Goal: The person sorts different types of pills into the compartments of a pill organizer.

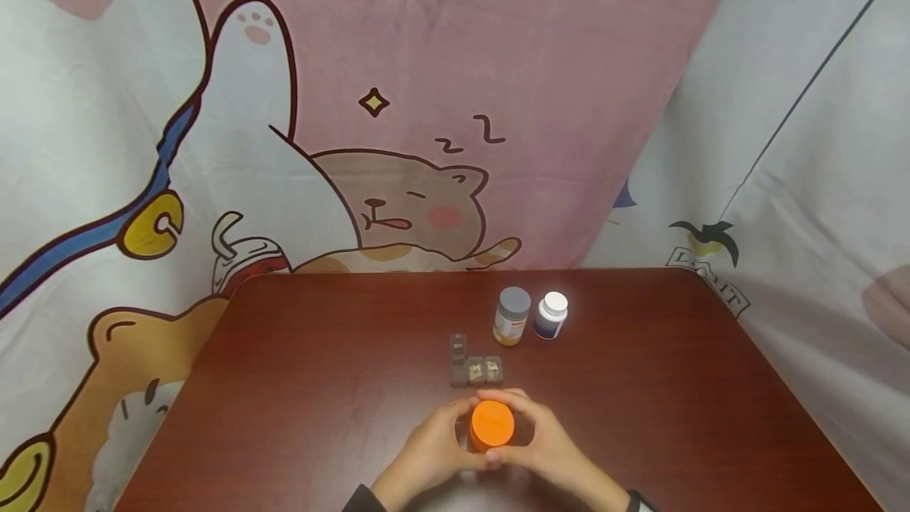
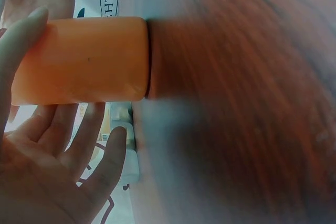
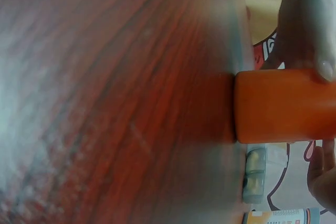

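Note:
An orange bottle with an orange lid (image 1: 492,423) stands upright on the table, near its front edge. My left hand (image 1: 442,442) curves round its left side and my right hand (image 1: 543,437) round its right, with the thumbs meeting at the front. In the left wrist view the plain orange bottle (image 2: 86,61) has its base on the wood, and the left hand (image 2: 52,166) spreads its lower fingers beside it. The right wrist view shows a thumb on the bottle (image 3: 283,106) near its top. Just beyond lies a small grey translucent pill box (image 1: 476,371), one lid flipped up.
A grey-lidded bottle (image 1: 512,314) and a smaller white-capped bottle (image 1: 550,314) stand side by side farther back on the dark red wooden table (image 1: 320,370). Behind the table's far edge hangs a printed cartoon cloth (image 1: 554,101).

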Motion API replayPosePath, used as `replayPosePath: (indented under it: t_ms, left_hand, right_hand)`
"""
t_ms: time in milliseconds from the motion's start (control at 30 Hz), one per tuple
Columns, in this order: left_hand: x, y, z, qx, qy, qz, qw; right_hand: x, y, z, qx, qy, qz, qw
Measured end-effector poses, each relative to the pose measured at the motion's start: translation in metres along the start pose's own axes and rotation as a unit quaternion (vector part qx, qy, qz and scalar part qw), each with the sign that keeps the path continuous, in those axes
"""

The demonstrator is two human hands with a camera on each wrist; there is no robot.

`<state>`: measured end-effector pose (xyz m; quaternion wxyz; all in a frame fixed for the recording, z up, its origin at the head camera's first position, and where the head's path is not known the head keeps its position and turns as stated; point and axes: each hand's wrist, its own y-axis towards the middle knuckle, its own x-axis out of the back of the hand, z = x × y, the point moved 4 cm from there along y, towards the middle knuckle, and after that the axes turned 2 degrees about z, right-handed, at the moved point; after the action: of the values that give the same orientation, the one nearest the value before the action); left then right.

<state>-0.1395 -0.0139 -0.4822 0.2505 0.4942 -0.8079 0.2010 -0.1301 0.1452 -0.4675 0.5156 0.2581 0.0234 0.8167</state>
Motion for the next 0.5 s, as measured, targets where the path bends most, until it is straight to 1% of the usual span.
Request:
replayPosePath:
  t_ms: [300, 500]
  left_hand:
    - [0.000, 0.001, 0.000, -0.005, -0.004, -0.001, 1.0000]
    - [0.000, 0.001, 0.001, 0.004, -0.013, 0.002, 0.9999]
  right_hand:
    - [0.003, 0.004, 0.006, 0.013, 0.043, -0.006, 0.999]
    - [0.006, 0.004, 0.012, 0.020, 0.023, 0.001, 1.000]
